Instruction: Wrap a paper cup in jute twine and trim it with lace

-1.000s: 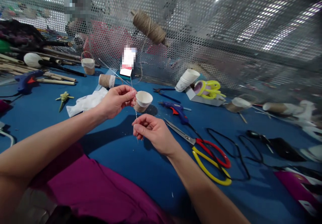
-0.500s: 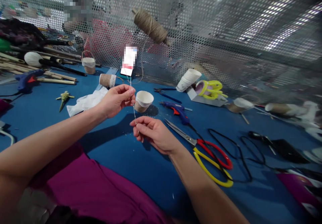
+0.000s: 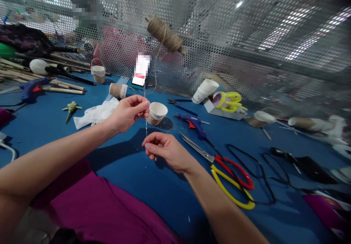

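Between my two hands runs a thin, pale twisted strand (image 3: 146,127), held nearly upright over the table; whether it is wire or twine I cannot tell. My left hand (image 3: 131,113) pinches it higher up, and a straight length rises above those fingers. Below, my right hand (image 3: 166,150) pinches its lower part between thumb and fingers. Just behind my left fingertips stands a paper cup (image 3: 158,112), white-rimmed and wrapped in brown twine around its lower part. White cloth or tissue (image 3: 95,113) lies under and beside my left forearm.
Right of my hands lie scissors (image 3: 207,156), a blue glue gun (image 3: 196,125) and pliers (image 3: 182,107). A phone (image 3: 139,80) leans on the mesh screen below a twine spool (image 3: 164,33). Stacked cups (image 3: 205,90), a handled cup basket (image 3: 98,74) and sticks (image 3: 64,89) stand or lie around.
The view has shifted slightly, so everything sits a little lower. Both hands keep their pinch on the strand; the bit seen below my right fingers no longer shows.
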A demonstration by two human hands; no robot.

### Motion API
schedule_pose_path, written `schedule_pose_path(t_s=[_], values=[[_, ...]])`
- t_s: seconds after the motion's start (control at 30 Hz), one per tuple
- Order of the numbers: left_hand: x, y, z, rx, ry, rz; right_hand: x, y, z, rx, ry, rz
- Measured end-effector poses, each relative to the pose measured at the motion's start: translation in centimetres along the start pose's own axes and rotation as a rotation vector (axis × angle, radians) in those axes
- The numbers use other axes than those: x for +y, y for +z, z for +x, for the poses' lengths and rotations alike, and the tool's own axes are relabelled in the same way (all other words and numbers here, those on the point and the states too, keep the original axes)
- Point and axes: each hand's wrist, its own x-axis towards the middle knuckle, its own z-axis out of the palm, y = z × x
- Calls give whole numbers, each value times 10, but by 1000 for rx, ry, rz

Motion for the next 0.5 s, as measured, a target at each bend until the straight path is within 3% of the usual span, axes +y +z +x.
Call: schedule_pose_path(t_s=[0.3,0.5], values=[[-7,-2,-1,-34,-54,-34,0,-3,0,-44,-1,45],[-7,-10,-1,-319,-179,-115,-1,-7,-2,-117,18,260]])
